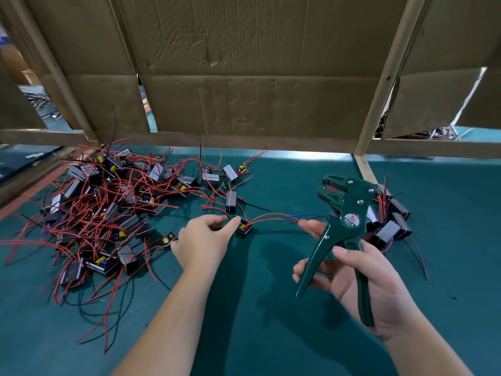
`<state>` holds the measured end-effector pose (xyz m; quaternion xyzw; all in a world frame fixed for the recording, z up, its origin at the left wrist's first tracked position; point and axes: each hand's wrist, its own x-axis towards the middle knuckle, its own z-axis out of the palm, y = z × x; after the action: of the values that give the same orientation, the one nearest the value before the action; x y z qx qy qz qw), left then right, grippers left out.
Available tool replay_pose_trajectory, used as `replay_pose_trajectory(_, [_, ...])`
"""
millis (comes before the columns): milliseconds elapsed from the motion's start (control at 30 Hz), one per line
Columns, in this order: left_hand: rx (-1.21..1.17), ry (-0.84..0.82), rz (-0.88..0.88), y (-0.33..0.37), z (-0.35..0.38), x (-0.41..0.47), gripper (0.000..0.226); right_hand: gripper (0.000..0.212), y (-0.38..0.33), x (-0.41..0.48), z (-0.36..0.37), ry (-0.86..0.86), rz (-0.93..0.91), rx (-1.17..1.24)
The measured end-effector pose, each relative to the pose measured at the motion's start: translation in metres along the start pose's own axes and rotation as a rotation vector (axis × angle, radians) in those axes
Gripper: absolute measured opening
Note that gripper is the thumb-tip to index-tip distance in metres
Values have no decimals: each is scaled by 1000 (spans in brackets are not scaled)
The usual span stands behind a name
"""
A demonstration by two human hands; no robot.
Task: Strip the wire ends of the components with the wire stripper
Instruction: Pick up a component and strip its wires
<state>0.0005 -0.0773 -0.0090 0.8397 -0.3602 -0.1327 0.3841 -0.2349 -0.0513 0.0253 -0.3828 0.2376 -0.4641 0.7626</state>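
Left hand (203,241) pinches a component (244,227) at the pile (103,213) edge — right hand (363,286) grips the wire stripper (345,213).

Teal-covered bench (271,335), big tangled heap of wired components (95,207) at left, smaller cluster (390,226) at right

Dark green wire stripper (344,213), red wires (271,217), teal table (271,335)

There's a round label (349,222) on the wire stripper (352,196), and it reads "W01A". The orange logo above it is too small to read.
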Motion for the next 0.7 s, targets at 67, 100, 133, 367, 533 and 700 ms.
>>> replay_pose_trajectory(67, [-6,11,15,6,5,-1,24,43,0,0,1,-3,-2,-14])
replay_pose_trajectory(100, [-12,13,20,8,7,-1,24,43,0,0,1,-1,-1,-19])
replay_pose_trajectory(133, [-13,13,32,9,8,0,27,42,0,1,1,2,1,-19])
replay_pose_trajectory(367, [-621,-144,250,19,-3,-8,22,47,-1,1,1,3,9,-12])
replay_pose_trajectory(533, [-1274,-593,15,27,-17,-21,21,53,-2,0,1,-39,48,-4])
replay_pose_trajectory(700, [-1316,-726,-63,23,-25,-26,21,52,-7,1,-2,-28,43,4])
